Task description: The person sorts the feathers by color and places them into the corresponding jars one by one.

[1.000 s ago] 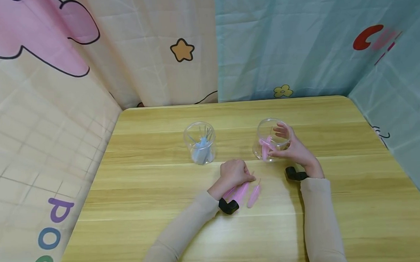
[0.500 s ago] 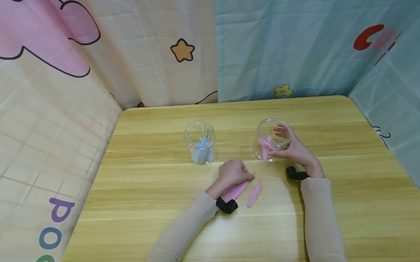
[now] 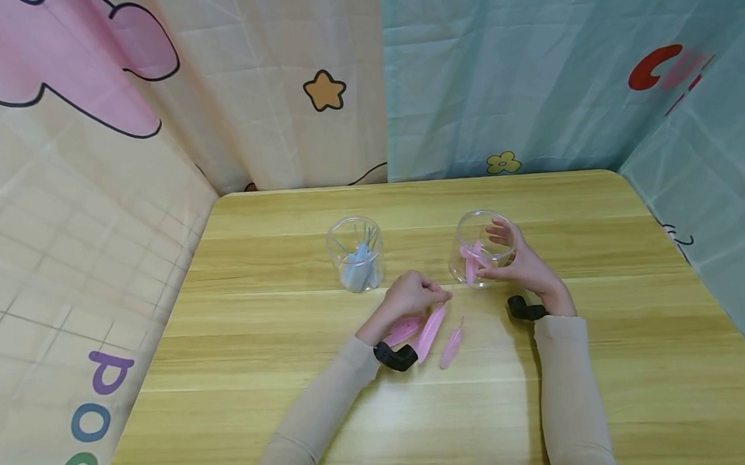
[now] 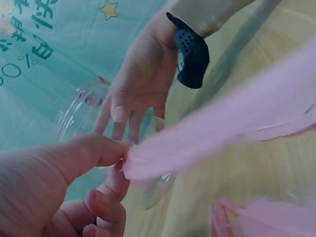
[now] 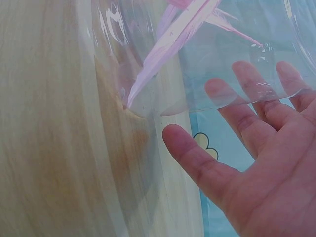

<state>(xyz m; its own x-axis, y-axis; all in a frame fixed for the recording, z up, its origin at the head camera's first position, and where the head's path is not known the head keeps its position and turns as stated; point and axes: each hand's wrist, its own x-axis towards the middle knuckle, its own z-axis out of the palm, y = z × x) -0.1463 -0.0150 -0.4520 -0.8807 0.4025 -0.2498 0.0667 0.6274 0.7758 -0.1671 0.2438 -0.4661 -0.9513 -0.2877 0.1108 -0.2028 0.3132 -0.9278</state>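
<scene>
My left hand [image 3: 411, 295] pinches the tip of a pink feather [image 4: 212, 126] between thumb and forefinger, and its vane slants toward the table's front edge. Another pink feather [image 3: 403, 330] lies beside it, close to the left wrist. A smaller pink feather [image 3: 452, 348] rests on the table to the right. My right hand [image 3: 526, 263] is spread at the right side of a clear cup [image 3: 456, 267], fingers behind its wall and thumb in front. Inside that cup are several pink feathers [image 5: 173, 44], seen through the wall.
A second clear cup [image 3: 333, 252] with several light blue feathers [image 3: 358, 268] stands to the left. Both cups are on a wooden table [image 3: 254, 267]. Printed curtains [image 3: 251, 91] enclose the back and sides.
My left hand has risen slightly toward the back, drawing the pinched feather up from beside the others. The right hand and both cups have stayed in place.
</scene>
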